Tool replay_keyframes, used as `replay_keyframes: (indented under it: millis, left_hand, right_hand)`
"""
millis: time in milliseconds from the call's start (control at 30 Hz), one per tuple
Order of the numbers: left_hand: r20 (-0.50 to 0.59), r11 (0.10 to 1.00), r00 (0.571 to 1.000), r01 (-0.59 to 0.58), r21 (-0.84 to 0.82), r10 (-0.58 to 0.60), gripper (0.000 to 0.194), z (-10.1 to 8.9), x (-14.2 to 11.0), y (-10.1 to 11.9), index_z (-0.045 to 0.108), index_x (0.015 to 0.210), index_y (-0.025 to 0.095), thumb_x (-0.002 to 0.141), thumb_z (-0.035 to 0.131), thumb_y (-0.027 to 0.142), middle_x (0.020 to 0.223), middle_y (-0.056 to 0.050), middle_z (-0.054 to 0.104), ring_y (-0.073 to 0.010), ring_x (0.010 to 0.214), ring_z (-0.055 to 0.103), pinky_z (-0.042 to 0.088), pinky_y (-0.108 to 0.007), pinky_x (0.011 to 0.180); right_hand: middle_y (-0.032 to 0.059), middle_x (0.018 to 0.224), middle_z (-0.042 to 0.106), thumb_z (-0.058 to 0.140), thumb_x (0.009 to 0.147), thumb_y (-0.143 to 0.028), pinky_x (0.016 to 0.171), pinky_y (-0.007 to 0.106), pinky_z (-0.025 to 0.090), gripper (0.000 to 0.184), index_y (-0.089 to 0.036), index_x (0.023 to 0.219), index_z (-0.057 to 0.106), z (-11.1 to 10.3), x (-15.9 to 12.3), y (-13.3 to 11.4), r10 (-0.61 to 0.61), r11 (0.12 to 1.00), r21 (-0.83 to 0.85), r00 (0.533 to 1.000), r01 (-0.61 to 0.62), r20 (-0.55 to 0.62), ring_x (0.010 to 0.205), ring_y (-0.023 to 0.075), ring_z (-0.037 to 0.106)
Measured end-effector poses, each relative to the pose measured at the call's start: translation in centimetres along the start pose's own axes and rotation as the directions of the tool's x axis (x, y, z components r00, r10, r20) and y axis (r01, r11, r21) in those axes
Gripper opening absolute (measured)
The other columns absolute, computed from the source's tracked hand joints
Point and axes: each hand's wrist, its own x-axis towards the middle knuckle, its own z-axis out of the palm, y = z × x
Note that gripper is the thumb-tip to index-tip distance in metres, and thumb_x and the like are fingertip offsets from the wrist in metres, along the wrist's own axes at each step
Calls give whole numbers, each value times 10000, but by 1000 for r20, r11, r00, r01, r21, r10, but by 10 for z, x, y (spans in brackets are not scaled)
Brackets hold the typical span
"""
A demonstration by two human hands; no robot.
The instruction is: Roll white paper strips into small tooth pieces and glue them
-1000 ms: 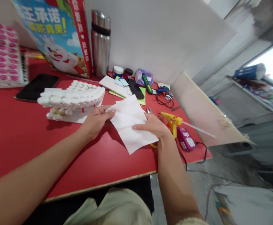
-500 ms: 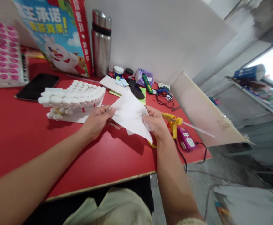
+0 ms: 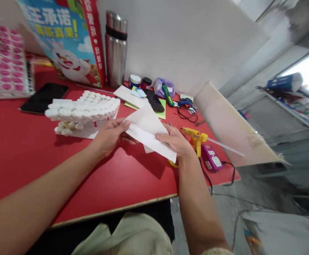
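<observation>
Frame centre: our left hand (image 3: 111,137) and right hand (image 3: 176,141) pinch white paper (image 3: 146,124) tight; uneven pull could crease it.

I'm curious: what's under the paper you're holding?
Fingers of the left hand, a white corner and red table show under the white paper; whatever else it covers is hidden.

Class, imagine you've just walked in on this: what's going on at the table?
A person is holding a bent sheet of white paper, the left hand and right hand gripping opposite sides, above the red table. A white model of rounded pieces stands near the left hand; a yellow glue gun is just right of the right hand.
</observation>
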Motion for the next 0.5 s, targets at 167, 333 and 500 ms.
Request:
replay_keyframes:
  millis: [167, 333, 500]
  left_hand:
    - [-11, 1000, 1000, -4, -6, 4, 234, -2, 1, 0, 739, 820, 152, 812, 830, 368, 701, -42, 737, -165, 582, 685, 632, -260, 537]
    - [-13, 1000, 1000, -27, -4, 27, 263, -1, 1, 1, 746, 813, 150, 793, 842, 394, 678, -38, 721, -167, 569, 676, 620, -262, 522]
    - [-34, 999, 999, 10, 49, -9, 230, 1, 0, 1, 742, 845, 150, 815, 806, 369, 696, -56, 744, -187, 558, 695, 612, -282, 528]
  right_hand:
    - [-7, 766, 730, 897, 669, -340, 579, 255, 543, 524, -202, 1139, 712, 4, -4, -4, -46, 999, 17, 999, 46, 6, 615, 146, 660]
    - [17, 833, 765, 894, 732, -468, 597, 254, 560, 479, -218, 1114, 752, 5, -4, -2, -70, 997, 20, 997, 71, -14, 682, 157, 695]
    - [13, 789, 758, 905, 714, -501, 544, 242, 532, 395, -205, 917, 741, 5, 0, 1, -53, 999, -6, 998, 53, -23, 628, 144, 671]
